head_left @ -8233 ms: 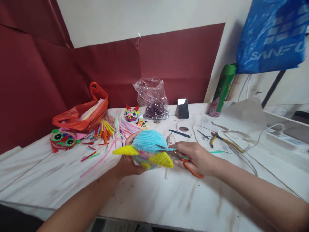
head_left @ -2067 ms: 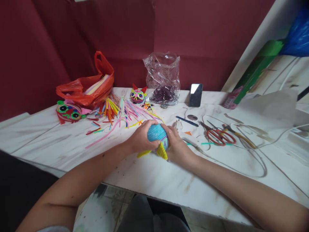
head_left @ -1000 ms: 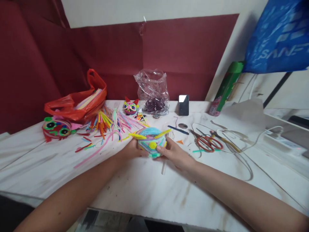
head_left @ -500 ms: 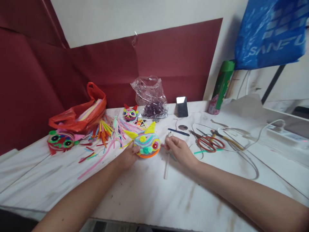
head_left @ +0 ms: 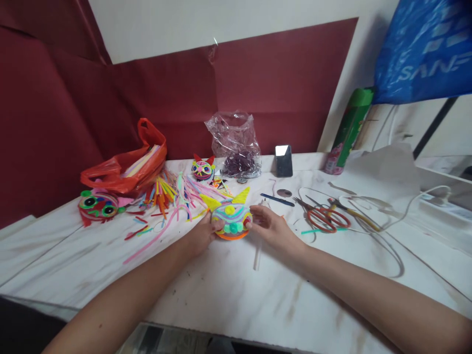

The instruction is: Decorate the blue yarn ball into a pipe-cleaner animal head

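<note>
Between my hands is a round animal head made of pipe cleaners (head_left: 231, 219), with yellow pointed ears, a yellow dot on the brow, green pompoms and an orange lower edge. My left hand (head_left: 203, 232) grips its left side, thumb on the front. On the other side, my right hand (head_left: 271, 226) holds the head's right edge, with the thumb by the red eye and the fingers behind. A whitish translucent stick (head_left: 257, 255) lies on the table just below my right hand, its upper part hidden by the hand.
Red-handled scissors (head_left: 320, 220), yellow-handled pliers (head_left: 357, 216) and a dark blue pen (head_left: 277, 199) lie to the right. Two more animal heads, one at left (head_left: 98, 206) and one at back (head_left: 202, 168), sit near loose pipe cleaners (head_left: 164, 194), a red bag (head_left: 125, 169) and a phone (head_left: 283, 161).
My right hand has let go of the stick and moved left onto the animal head. The head now faces more to the front. The camera view has shifted slightly.
</note>
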### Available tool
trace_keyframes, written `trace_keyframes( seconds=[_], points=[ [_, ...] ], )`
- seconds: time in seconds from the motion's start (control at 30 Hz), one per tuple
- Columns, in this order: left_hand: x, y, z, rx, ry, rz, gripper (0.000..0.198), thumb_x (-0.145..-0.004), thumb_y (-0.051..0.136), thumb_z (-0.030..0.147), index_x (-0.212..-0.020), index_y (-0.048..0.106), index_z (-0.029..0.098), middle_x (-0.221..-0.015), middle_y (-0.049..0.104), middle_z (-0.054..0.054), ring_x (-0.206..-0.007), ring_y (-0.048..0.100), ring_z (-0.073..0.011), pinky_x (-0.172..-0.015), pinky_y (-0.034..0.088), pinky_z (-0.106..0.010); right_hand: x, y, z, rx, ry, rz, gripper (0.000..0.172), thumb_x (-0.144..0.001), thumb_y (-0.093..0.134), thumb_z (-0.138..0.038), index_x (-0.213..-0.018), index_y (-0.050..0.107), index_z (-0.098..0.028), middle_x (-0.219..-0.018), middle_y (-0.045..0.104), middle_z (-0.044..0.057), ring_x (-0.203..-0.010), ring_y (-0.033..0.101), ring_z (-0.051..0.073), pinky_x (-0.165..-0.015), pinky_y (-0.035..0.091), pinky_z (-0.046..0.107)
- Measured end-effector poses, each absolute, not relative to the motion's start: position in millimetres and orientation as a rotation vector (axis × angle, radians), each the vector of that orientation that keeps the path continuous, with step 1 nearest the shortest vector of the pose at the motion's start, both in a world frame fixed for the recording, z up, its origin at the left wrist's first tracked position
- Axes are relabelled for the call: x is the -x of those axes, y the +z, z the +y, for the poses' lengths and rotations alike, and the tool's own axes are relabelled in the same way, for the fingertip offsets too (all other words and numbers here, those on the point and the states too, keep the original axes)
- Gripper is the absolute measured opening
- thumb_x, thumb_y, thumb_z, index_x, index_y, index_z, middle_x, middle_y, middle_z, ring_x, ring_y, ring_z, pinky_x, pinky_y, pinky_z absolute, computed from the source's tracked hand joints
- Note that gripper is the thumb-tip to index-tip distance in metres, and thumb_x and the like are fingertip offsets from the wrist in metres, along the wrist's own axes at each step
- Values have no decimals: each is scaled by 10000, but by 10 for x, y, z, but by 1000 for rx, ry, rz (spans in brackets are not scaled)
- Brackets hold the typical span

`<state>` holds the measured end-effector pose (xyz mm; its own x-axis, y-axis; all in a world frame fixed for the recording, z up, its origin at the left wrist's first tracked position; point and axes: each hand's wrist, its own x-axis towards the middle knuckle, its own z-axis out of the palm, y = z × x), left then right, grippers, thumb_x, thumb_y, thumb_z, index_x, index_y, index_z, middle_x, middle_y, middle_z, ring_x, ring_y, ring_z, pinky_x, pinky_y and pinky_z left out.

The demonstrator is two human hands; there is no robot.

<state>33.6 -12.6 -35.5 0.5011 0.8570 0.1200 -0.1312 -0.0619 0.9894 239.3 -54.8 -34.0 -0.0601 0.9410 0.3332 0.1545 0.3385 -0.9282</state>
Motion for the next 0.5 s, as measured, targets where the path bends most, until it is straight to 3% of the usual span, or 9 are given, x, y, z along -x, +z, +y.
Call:
trace_keyframes(
  seconds=[0.17, 0.3, 0.5],
  points=[
    [-366, -359, -176, -1292, 940, 728, 694, -651, 771, 347, -1246, 431, 234, -1170, 640, -104, -1092, 603, -281, -951, 476, -434, -2371, -398, -584, 1094, 912, -1609, 633, -718, 705, -334, -1283, 464, -185, -1147, 654, 113, -958, 646, 232, -801, 545, 395],
    [-369, -355, -177, -1345, 961, 737, 786, -581, 828, 305, -1240, 413, 200, -1252, 582, -140, -1134, 573, -297, -956, 467, -433, -2364, -395, -586, 1093, 905, -1588, 610, -714, 700, -327, -1260, 485, -161, -1168, 645, 129, -1027, 626, 250, -840, 536, 399],
    [-334, -360, -150, -1451, 996, 724, 840, -543, 843, 224, -1249, 388, 203, -1272, 558, -126, -1155, 562, -289, -959, 464, -434, -2291, -369, -635, 1083, 872, -1531, 600, -684, 739, -325, -1220, 503, -193, -1130, 667, 117, -946, 667, 242, -727, 577, 357]
  ],
)
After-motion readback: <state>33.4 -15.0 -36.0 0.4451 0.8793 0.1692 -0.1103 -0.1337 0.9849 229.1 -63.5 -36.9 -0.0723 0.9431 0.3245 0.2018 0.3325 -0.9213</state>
